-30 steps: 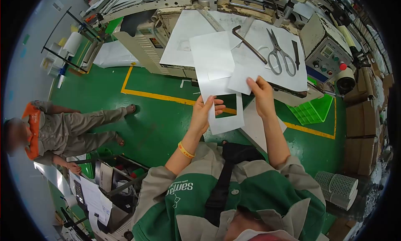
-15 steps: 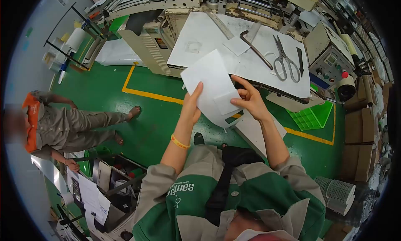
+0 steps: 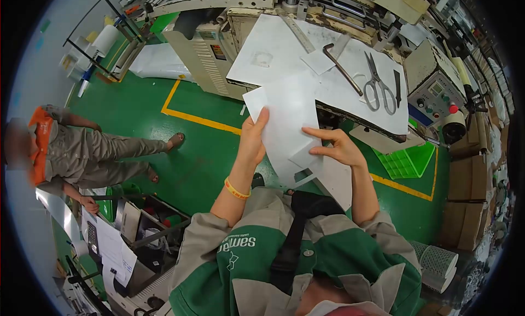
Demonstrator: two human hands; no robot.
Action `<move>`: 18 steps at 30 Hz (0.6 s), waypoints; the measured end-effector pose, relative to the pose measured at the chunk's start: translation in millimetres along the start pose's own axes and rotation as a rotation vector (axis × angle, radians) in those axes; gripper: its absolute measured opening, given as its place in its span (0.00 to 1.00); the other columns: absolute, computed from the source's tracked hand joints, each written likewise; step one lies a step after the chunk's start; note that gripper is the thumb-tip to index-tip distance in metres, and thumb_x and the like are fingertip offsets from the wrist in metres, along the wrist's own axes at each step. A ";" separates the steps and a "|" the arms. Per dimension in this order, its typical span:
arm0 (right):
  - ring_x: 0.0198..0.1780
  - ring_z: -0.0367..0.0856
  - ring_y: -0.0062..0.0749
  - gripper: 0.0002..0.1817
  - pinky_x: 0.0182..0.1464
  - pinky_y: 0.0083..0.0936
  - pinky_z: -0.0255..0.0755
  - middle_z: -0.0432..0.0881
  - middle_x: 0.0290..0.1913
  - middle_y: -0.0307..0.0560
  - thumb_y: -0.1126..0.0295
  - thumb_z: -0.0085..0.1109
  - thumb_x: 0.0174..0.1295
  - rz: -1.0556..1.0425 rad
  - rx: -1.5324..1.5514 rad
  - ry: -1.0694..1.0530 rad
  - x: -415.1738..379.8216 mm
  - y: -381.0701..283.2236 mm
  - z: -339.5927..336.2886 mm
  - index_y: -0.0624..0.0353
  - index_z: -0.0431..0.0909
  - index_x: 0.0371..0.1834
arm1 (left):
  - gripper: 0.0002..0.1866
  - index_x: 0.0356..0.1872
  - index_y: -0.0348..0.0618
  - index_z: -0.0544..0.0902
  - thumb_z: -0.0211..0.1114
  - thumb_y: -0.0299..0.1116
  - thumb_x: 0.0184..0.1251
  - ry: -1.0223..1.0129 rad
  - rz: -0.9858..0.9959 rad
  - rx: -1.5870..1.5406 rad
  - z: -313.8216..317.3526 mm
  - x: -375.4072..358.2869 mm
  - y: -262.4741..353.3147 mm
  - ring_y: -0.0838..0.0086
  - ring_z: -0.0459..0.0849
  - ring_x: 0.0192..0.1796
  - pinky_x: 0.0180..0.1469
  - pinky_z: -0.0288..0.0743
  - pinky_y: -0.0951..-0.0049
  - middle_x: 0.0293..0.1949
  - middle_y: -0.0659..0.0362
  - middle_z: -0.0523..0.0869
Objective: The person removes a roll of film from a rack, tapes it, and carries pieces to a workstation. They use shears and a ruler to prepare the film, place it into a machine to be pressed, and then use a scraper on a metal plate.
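My left hand grips a large white sheet at its left side, thumb on the front and fingers behind. A smaller white rectangle pokes out at the sheet's upper left, beside that thumb. Near the lower right, a small translucent white piece lies over the sheet. My right hand has its thumb on this piece, while the index finger stretches to the sheet's right edge. Its other fingers are partly hidden. The sheet's lower end curves down above the floor.
Beyond my hands, a white-covered worktable carries scissors, a hex key, a steel ruler and a black blade-like strip. A control box stands right, above a green crate. A person stands left beside a cart.
The sheet has turned more upright and shifted slightly right, showing a smaller rectangle at its upper left. My right hand has moved lower, its index finger now along the sheet's edge.
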State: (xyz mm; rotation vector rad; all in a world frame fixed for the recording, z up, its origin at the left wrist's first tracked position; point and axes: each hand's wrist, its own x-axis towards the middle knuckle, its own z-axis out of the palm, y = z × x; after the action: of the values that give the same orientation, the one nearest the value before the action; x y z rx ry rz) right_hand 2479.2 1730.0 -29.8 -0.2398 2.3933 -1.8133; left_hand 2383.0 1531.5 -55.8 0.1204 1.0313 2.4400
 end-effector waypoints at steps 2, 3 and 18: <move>0.53 0.72 0.23 0.28 0.56 0.20 0.63 0.76 0.54 0.43 0.74 0.63 0.50 -0.018 0.062 -0.011 1.0 3.5 3.3 0.56 0.71 0.58 | 0.16 0.48 0.36 0.74 0.54 0.38 0.68 -0.001 0.068 0.087 8.8 -8.1 6.0 0.76 0.78 0.45 0.47 0.73 0.74 0.44 0.57 0.80; 0.59 0.69 0.26 0.27 0.60 0.21 0.61 0.73 0.58 0.45 0.74 0.63 0.51 0.029 0.099 -0.028 0.8 2.9 2.6 0.58 0.70 0.58 | 0.15 0.45 0.36 0.76 0.55 0.38 0.67 0.010 0.092 0.103 9.1 -9.4 5.3 0.78 0.78 0.43 0.45 0.73 0.76 0.42 0.58 0.81; 0.53 0.71 0.21 0.27 0.55 0.19 0.64 0.75 0.55 0.43 0.76 0.63 0.49 0.028 0.170 -0.032 -6.1 13.2 3.0 0.60 0.71 0.57 | 0.15 0.44 0.35 0.77 0.57 0.37 0.66 0.015 0.123 0.170 19.0 -23.1 2.2 0.79 0.78 0.41 0.44 0.73 0.77 0.42 0.59 0.81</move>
State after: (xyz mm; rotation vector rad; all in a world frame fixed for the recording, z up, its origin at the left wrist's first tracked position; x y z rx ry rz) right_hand 2485.1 1731.9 -43.3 -0.2138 2.1941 -1.9711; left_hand 2407.4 1531.8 -38.4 0.2289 1.2718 2.4615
